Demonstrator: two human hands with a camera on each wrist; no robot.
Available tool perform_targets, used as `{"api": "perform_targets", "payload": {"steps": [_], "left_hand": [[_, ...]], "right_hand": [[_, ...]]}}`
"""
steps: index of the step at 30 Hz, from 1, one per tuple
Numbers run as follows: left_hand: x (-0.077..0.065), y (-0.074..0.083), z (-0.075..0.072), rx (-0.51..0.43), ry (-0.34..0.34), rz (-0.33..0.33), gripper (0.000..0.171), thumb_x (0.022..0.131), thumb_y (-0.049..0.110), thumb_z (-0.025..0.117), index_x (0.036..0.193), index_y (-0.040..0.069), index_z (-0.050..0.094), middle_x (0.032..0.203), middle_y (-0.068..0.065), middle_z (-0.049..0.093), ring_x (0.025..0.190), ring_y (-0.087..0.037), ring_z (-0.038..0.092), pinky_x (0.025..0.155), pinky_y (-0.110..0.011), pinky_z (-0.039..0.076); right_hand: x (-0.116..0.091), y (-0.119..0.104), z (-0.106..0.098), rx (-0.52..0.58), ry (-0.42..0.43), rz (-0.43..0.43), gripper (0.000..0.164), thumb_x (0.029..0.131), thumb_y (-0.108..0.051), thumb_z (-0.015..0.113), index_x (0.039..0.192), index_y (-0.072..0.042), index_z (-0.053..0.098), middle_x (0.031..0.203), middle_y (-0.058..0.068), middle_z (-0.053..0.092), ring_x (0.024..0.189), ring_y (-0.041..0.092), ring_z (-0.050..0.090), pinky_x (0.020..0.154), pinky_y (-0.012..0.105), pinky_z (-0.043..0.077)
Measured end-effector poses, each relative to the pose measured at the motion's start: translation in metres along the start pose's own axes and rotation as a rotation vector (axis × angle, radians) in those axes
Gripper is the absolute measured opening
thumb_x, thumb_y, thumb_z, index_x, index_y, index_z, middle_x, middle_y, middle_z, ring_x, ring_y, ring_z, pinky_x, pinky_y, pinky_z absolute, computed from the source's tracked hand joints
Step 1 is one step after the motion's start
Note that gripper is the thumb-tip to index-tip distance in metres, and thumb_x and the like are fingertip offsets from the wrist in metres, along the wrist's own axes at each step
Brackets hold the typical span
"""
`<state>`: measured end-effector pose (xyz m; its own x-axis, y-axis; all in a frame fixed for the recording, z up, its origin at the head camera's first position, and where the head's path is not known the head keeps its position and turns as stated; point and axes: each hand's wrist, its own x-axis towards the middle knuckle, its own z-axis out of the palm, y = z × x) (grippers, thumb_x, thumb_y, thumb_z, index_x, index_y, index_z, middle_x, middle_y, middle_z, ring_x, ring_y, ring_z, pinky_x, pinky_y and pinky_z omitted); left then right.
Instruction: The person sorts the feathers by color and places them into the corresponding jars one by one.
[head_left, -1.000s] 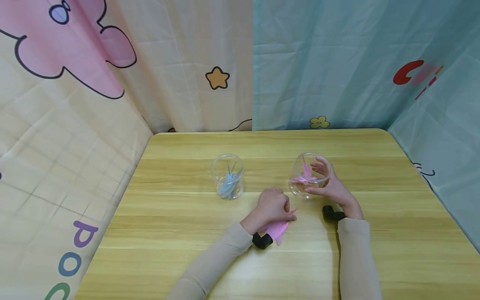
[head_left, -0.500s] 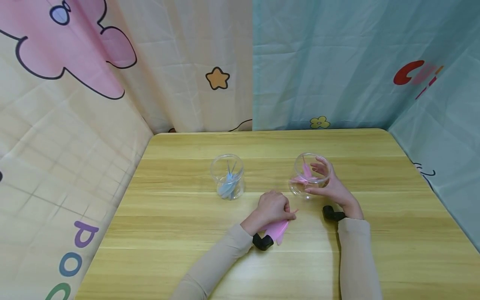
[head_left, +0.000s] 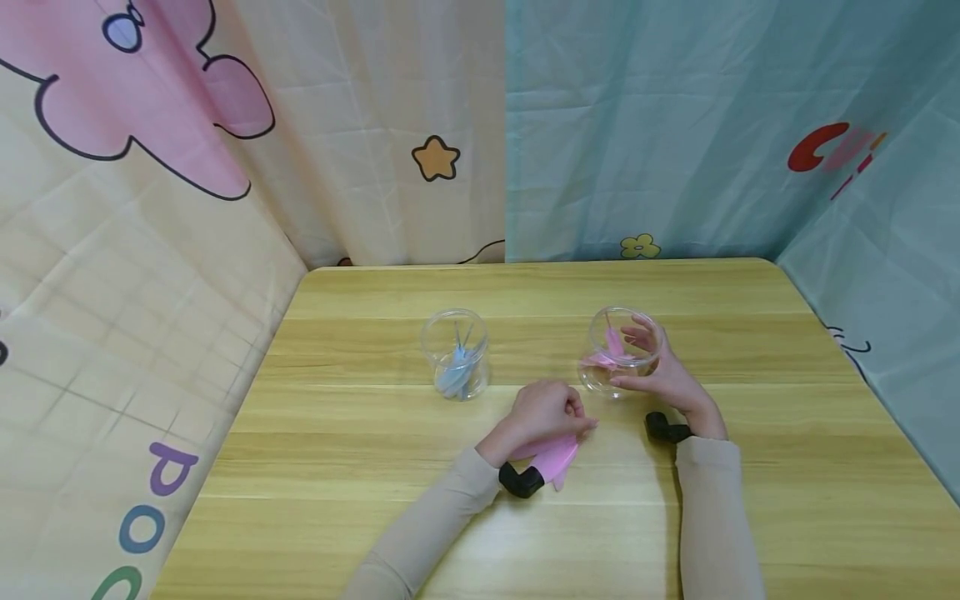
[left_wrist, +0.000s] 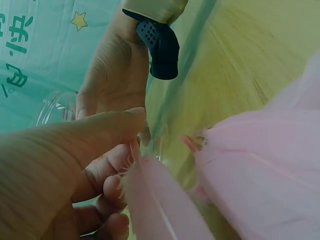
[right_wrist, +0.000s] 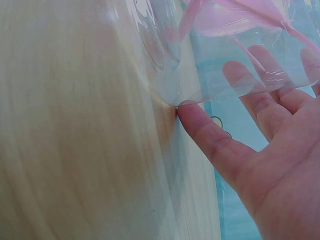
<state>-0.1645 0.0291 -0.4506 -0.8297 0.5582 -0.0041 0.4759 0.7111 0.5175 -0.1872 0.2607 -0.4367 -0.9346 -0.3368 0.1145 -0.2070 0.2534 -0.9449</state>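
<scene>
Between thumb and forefinger my left hand pinches a pink feather by its quill, close over the table. More pink feathers lie beside it, showing in the head view as a small pink pile partly hidden under the wrist. My right hand holds a clear plastic cup from its right side, thumb at the front and fingers round the back. Inside that cup are several pink feathers. In the right wrist view the thumb presses low against the cup's wall.
Left of the held cup stands a second clear cup with blue feathers in it. The wooden table ends at a printed curtain behind and at both sides. Black wrist cameras sit on both wrists.
My left hand's fingertips have shifted slightly at the pink feathers, with the thumb and forefinger now stretched a little further right. The right hand and both cups have stayed still.
</scene>
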Motion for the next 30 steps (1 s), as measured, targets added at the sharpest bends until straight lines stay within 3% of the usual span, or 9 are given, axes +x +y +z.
{"api": "perform_targets", "payload": {"steps": [8,21,26,30], "left_hand": [[0.008,0.003,-0.012,-0.123,0.221,0.071,0.023,0.083,0.047,0.069,0.072,0.028,0.064,0.071,0.015,0.052,0.066,-0.002,0.046,0.055,-0.018,0.038],[0.045,0.019,-0.048,-0.743,0.716,0.197,0.013,0.088,0.015,0.069,0.083,0.003,0.066,0.075,0.001,0.051,0.069,-0.008,0.045,0.059,-0.021,0.034],[0.052,0.041,-0.071,-0.843,0.899,0.277,0.01,0.09,0.002,0.063,0.086,-0.006,0.059,0.077,-0.009,0.053,0.07,-0.005,0.043,0.062,-0.02,0.034],[0.056,0.059,-0.083,-0.856,0.985,0.322,0.007,0.091,-0.003,0.058,0.088,-0.008,0.055,0.08,-0.015,0.052,0.072,-0.004,0.042,0.065,-0.018,0.034]], "right_hand": [[0.0,0.002,0.0,0.008,-0.006,-0.011,0.097,0.076,0.006,0.075,0.145,-0.003,0.007,0.144,0.031,0.02,0.132,0.05,0.017,0.097,0.072,0.017],[0.0,0.001,-0.001,0.017,0.001,0.014,0.095,0.078,0.005,0.074,0.145,-0.005,0.008,0.145,0.031,0.019,0.133,0.049,0.016,0.099,0.071,0.015],[0.001,0.007,-0.002,0.027,0.004,0.003,0.096,0.077,0.006,0.074,0.146,-0.008,0.009,0.145,0.032,0.02,0.132,0.05,0.016,0.098,0.073,0.014],[0.005,0.021,-0.004,0.027,0.011,0.01,0.098,0.077,0.004,0.075,0.147,-0.014,0.009,0.146,0.027,0.021,0.133,0.047,0.017,0.099,0.072,0.014]]}}
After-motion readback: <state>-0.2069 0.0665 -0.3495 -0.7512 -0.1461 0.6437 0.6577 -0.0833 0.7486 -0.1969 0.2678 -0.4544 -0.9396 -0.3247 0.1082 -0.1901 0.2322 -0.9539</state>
